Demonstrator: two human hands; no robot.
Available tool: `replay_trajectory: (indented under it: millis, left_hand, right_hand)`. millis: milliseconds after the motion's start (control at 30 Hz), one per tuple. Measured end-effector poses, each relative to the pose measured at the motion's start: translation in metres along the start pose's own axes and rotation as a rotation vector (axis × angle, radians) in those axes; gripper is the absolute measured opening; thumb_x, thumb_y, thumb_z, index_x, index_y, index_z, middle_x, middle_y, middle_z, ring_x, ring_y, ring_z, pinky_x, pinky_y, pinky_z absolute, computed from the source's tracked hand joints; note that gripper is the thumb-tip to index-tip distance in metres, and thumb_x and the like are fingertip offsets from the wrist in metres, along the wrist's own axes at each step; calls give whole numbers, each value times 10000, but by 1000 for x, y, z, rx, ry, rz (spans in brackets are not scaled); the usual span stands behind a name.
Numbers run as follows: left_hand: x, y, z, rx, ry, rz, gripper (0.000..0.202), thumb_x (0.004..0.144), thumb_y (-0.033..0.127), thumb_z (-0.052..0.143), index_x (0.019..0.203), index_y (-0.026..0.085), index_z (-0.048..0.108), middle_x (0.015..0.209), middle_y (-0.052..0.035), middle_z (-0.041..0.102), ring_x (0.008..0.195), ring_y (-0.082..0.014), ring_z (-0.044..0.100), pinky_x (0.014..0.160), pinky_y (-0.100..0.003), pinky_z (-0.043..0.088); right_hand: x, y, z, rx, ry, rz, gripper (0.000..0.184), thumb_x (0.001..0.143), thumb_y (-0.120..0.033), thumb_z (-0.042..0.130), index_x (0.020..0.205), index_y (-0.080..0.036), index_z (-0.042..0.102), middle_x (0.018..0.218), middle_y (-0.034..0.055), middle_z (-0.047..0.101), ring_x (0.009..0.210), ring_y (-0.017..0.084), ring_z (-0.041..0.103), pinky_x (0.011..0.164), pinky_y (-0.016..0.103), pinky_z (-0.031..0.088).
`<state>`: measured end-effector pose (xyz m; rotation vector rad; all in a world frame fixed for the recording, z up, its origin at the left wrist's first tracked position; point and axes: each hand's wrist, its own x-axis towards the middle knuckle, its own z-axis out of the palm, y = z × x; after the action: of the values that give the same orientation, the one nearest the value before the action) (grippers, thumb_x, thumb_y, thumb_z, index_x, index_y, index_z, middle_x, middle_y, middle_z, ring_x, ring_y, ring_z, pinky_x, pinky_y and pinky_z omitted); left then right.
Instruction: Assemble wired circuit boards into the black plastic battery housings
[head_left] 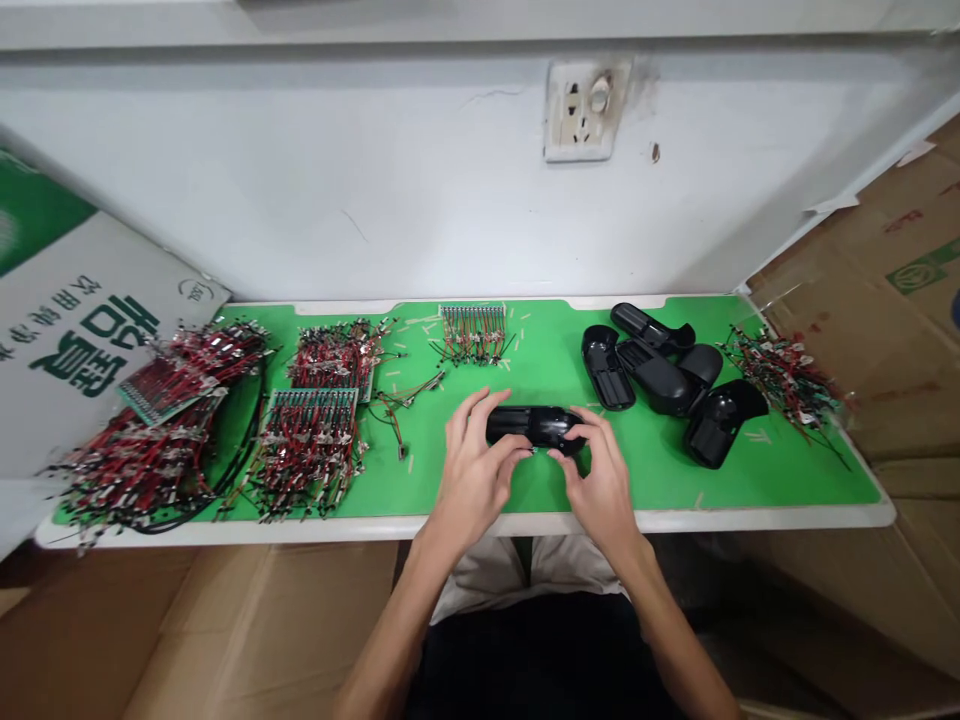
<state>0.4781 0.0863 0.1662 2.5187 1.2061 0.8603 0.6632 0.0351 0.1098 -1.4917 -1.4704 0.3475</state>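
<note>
Between my two hands a black plastic housing (536,424) lies crosswise over the green mat, its hollow side facing up. My left hand (476,460) grips its left end, with the thumb on the near edge and fingers over the far edge. At the right end, my right hand (598,468) pinches the shell between thumb and fingers. A tiny part shows by the near edge between the thumbs, too small to name. Just beyond the hands lies a green circuit board strip with wires (473,325).
Several black housings (664,370) lie in a pile on the right, beside a bundle of wired parts (787,380). Wired circuit boards (311,450) and a larger wire heap (150,450) cover the left. A wall socket (583,112) sits above the green mat (420,485).
</note>
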Motion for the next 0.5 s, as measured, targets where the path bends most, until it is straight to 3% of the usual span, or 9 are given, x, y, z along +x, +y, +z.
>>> replay_trajectory:
  millis: [167, 500]
  left_hand:
    - [3, 8, 15, 42, -47, 4, 158, 955, 157, 601, 961, 230, 742, 1592, -96, 408, 1549, -347, 241, 1170, -637, 381]
    - [4, 10, 28, 48, -70, 4, 188, 948, 121, 565, 994, 212, 723, 1540, -103, 493, 1516, -341, 332, 1155, -620, 403]
  right_hand:
    - [-5, -2, -2, 39, -45, -38, 120, 1030, -201, 500, 1132, -238, 552, 1418, 115, 565, 1352, 260, 527, 1130, 497, 458]
    - [-9, -1, -2, 40, -53, -14, 201, 1000, -151, 475, 1152, -230, 579, 1415, 121, 564, 1355, 261, 527, 1146, 513, 465]
